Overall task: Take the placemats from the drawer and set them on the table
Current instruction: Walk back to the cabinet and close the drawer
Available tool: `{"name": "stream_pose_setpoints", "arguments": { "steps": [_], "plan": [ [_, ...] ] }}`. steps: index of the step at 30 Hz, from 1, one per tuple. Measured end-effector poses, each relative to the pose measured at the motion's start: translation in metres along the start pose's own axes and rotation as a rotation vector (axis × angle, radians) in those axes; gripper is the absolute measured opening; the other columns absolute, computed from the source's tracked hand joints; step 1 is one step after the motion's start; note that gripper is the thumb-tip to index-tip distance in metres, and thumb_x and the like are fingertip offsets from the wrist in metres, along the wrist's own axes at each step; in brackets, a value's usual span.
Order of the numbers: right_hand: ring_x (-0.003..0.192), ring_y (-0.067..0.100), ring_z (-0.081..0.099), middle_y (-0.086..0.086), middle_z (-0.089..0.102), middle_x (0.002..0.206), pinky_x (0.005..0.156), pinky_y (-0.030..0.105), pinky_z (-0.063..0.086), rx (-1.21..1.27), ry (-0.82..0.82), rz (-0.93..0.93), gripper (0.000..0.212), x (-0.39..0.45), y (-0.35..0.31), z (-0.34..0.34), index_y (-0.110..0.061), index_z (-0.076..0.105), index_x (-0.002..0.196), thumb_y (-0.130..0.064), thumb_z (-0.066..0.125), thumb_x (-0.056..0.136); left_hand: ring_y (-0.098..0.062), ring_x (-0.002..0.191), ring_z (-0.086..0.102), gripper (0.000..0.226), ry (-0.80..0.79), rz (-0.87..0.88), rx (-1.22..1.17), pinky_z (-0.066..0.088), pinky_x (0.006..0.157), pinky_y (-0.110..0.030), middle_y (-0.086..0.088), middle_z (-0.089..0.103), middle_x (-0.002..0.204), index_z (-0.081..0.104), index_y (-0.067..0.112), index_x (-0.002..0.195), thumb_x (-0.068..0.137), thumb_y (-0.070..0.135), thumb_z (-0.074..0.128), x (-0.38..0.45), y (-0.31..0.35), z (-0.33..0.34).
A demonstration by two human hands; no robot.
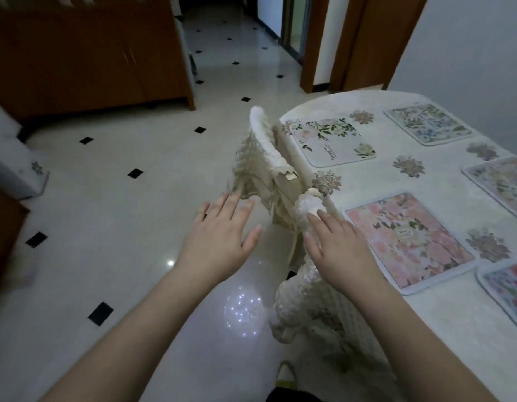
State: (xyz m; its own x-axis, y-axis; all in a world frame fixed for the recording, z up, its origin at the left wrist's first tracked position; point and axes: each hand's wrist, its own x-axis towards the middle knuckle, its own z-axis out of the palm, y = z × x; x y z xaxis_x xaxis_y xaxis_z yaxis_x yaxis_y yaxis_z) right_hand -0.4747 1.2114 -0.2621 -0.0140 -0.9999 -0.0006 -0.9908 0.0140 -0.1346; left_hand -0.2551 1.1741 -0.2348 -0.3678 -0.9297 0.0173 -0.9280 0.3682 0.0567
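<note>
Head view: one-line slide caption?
Five floral placemats on the table; both hands, left hand and right hand, empty.

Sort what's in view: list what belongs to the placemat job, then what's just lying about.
Part of the job:
pink floral placemat
white placemat with green leaves
blue floral placemat
two placemats at the right edge
table

Just there:
covered chairs
wooden cabinet
tiled floor

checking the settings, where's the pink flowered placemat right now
In the head view the pink placemat lies flat on the table, near its left edge, just right of the right hand and a cloth-covered chair.
</note>
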Motion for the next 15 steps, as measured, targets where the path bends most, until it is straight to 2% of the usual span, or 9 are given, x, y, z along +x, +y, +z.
{"name": "stream_pose_setpoints", "arguments": {
  "steps": [5, 8, 11, 15],
  "plan": [
    [0.137, 0.026, 0.039, 0.007, 0.045, 0.148, 0.114, 0.039, 0.025, 0.043, 0.015, -0.126, 0.076, 0.049, 0.001, 0.0, -0.017, 0.045, 0.143, -0.053, 0.008, 0.087, -0.027, 0.143, 0.04, 0.073, 0.016, -0.113, 0.07, 0.03, 0.115, -0.048, -0.008, 0.045, 0.153, 0.047, 0.02, 0.146, 0.093, 0.058, 0.015, 0.015, -0.018, -0.004],
    [0.13, 0.029, 0.047, 0.011, 0.052, 0.142, 0.106, 0.032, 0.022, 0.057, 0.058, -0.209, 0.067, 0.071, -0.005, -0.006, -0.013, 0.05, 0.138, -0.048, 0.018, 0.092, -0.022, 0.151, 0.023, 0.083, -0.018, -0.195, 0.051, 0.018, 0.12, -0.043, -0.004, 0.029, 0.162, 0.032, 0.025, 0.154, 0.087, 0.061, 0.001, 0.016, -0.023, -0.013],
    [0.134, 0.027, 0.041, 0.01, 0.047, 0.145, 0.108, 0.032, 0.021, 0.064, 0.014, -0.285, 0.051, 0.092, -0.023, -0.009, -0.013, 0.047, 0.142, -0.04, 0.034, 0.101, -0.018, 0.153, 0.01, 0.09, -0.036, -0.282, 0.051, 0.009, 0.122, -0.039, 0.001, 0.014, 0.166, 0.018, 0.029, 0.157, 0.079, 0.063, -0.011, 0.012, -0.034, -0.018],
    [0.126, 0.032, 0.051, 0.013, 0.057, 0.136, 0.106, 0.041, 0.037, 0.091, 0.016, -0.384, 0.064, 0.116, -0.061, -0.002, -0.011, 0.056, 0.133, -0.047, 0.022, 0.092, -0.017, 0.154, 0.008, 0.09, -0.023, -0.389, 0.046, 0.006, 0.122, -0.037, 0.003, 0.012, 0.167, 0.016, 0.03, 0.158, 0.078, 0.063, -0.013, -0.001, -0.062, -0.019]
  ]
}}
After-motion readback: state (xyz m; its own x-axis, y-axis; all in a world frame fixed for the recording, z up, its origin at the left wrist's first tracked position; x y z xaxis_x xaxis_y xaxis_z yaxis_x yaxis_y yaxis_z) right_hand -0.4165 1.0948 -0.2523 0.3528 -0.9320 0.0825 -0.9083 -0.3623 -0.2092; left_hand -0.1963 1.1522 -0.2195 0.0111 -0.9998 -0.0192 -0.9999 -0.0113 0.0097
